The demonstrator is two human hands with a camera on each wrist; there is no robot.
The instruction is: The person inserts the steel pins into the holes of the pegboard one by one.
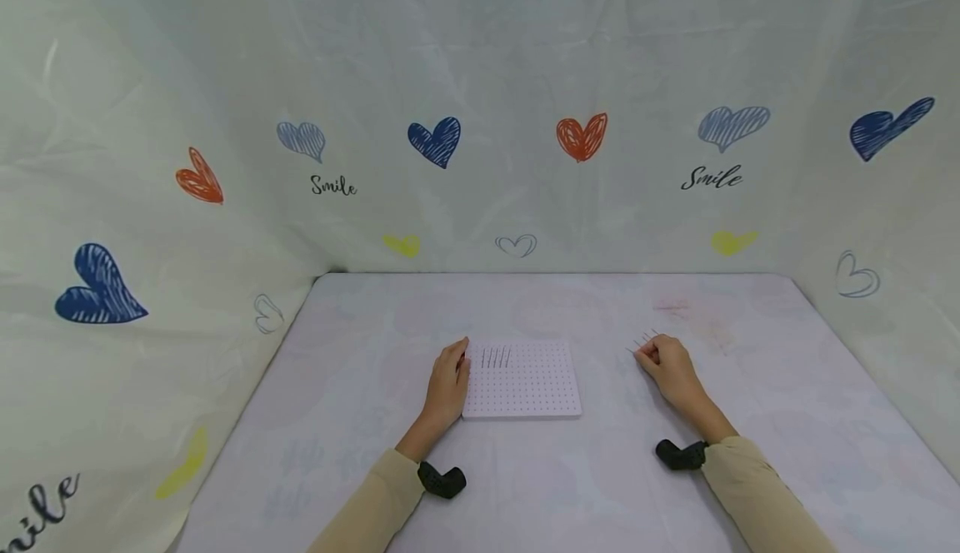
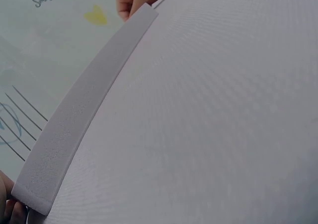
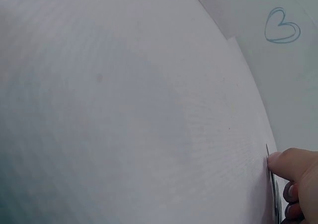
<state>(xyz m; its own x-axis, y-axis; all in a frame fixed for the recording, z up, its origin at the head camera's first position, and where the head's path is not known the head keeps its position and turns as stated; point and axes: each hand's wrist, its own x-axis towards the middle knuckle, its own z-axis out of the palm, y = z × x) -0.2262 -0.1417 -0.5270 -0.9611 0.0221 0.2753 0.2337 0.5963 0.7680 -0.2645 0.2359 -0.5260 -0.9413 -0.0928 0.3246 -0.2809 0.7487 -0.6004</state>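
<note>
Left hand (image 1: 448, 382) flat, fingers straight against pegboard (image 1: 525, 382) edge; right hand (image 1: 667, 366) fingers pinching loose pins (image 1: 643, 341) on bench (image 1: 360, 386); lift one pin only; keep board steadied.

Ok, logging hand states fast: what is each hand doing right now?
Left hand: open, flat against the left edge of the pegboard.
Right hand: fingers curled, pinching a thin pin on the table.

I see a matt white foam board (image 1: 525, 386), grainy edge, thin dark metal-looking pins (image 1: 497, 357) in it; tabletop (image 1: 525, 478) under it smooth, matt; backdrop (image 1: 525, 78) behind wrinkled, plastic-looking.
</note>
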